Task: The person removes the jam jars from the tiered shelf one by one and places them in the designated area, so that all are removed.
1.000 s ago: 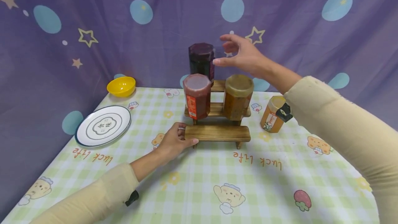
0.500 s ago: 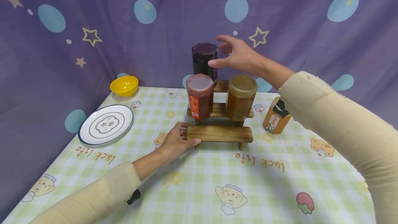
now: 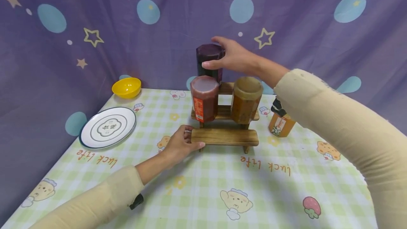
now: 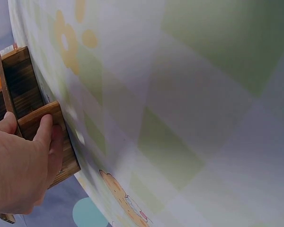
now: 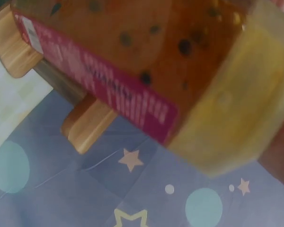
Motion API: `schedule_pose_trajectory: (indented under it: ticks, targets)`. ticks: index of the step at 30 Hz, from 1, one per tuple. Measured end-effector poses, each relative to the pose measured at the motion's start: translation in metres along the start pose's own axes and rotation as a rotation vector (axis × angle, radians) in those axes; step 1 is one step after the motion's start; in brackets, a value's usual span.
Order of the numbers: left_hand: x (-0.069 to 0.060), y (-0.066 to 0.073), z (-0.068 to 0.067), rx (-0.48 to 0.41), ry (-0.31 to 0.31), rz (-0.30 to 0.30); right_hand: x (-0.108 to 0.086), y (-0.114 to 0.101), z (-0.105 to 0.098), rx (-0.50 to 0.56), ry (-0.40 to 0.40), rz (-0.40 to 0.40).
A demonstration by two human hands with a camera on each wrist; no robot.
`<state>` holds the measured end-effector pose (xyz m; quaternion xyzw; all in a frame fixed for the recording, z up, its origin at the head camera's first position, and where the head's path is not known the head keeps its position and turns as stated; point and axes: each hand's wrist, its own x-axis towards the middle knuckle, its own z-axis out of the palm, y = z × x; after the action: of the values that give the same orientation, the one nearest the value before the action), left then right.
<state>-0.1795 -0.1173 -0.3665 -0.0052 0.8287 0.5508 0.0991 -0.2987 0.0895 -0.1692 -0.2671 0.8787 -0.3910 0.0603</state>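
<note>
My left hand [image 3: 181, 145] grips the left end of the lowest step of a wooden stepped rack [image 3: 225, 137], thumb in front and fingers behind. The left wrist view shows the same hand [image 4: 26, 161] pinching the dark board [image 4: 68, 163]. At the top step, my right hand [image 3: 235, 56] is around the upper right of a dark purple jar [image 3: 206, 69], thumb across its front and fingers behind the lid. Contact there cannot be told. One step lower stand a red jar [image 3: 203, 100] and an amber jar [image 3: 246, 101]. In the right wrist view the amber jar [image 5: 146, 52] is blurred and close.
Right of the rack, an orange jar [image 3: 281, 126] is partly covered by the right forearm's wrist strap. At left are a white plate [image 3: 125, 131] with a dark rim and a yellow bowl [image 3: 127, 89]. A purple curtain [image 3: 178, 45] hangs behind the checked tablecloth [image 3: 273, 193].
My right hand has moved left, from beside the dark purple jar to around its upper part. My left hand keeps its grip on the rack, and the jars stay in place.
</note>
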Motion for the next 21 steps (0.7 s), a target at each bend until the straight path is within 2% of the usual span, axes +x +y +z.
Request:
schedule_pose_trajectory:
  ticks: [5, 21]
  targets:
    - [-0.0006, 0.0003, -0.0011, -0.004, -0.01, -0.005, 0.0036, -0.0017, 0.0055, 0.012, -0.01, -0.01]
    - [-0.0011, 0.0025, -0.0011, -0.002, -0.011, -0.007, 0.0065, 0.0015, 0.006, 0.038, 0.042, -0.065]
